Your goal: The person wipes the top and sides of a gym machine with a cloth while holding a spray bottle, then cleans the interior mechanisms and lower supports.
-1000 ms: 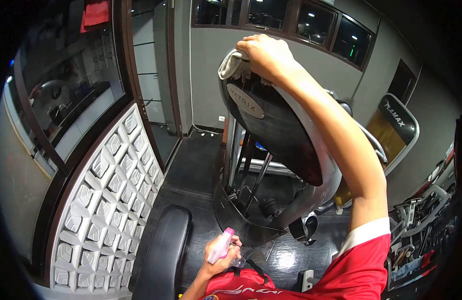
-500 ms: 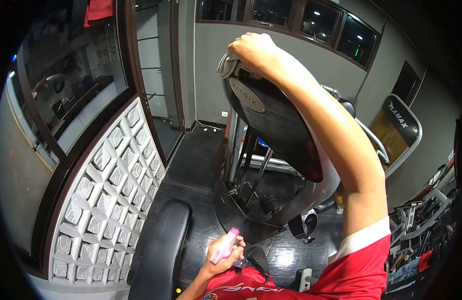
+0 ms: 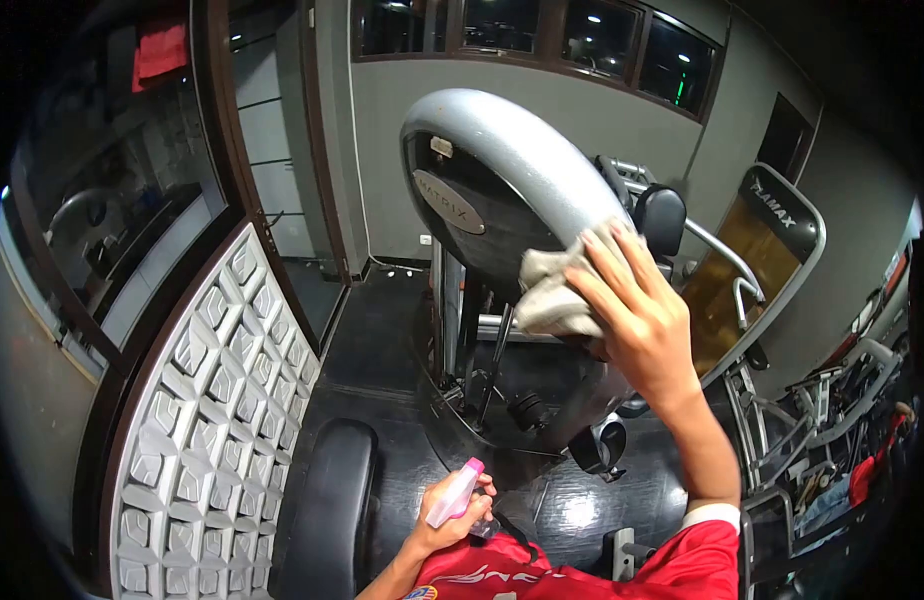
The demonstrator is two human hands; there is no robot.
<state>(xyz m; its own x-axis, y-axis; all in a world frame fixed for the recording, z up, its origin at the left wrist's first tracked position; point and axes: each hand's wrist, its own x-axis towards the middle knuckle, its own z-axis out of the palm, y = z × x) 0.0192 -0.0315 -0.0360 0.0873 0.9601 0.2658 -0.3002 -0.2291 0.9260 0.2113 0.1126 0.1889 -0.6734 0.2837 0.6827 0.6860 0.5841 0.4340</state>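
Note:
In the head view, my right hand (image 3: 647, 325) presses a light grey-beige cloth (image 3: 562, 290) against the curved silver frame (image 3: 522, 140) of a gym machine. The machine's black side panel (image 3: 502, 220) carries an oval MATRIX badge (image 3: 448, 202). Low in front of my red shirt, my left hand (image 3: 447, 515) is wrapped round a spray bottle (image 3: 460, 495) with a pink and white head. The bottle's clear body is mostly hidden by my fingers.
A black padded bench (image 3: 332, 510) stands at lower left, beside a white patterned wall panel (image 3: 212, 400). Behind the machine on the right is another gym machine (image 3: 772, 240). More equipment (image 3: 832, 410) lines the far right. A glass door (image 3: 267, 150) is at the back left.
My right hand has moved with the cloth from the top far end of the curved frame down its near side, to the right. My left hand still holds the spray bottle.

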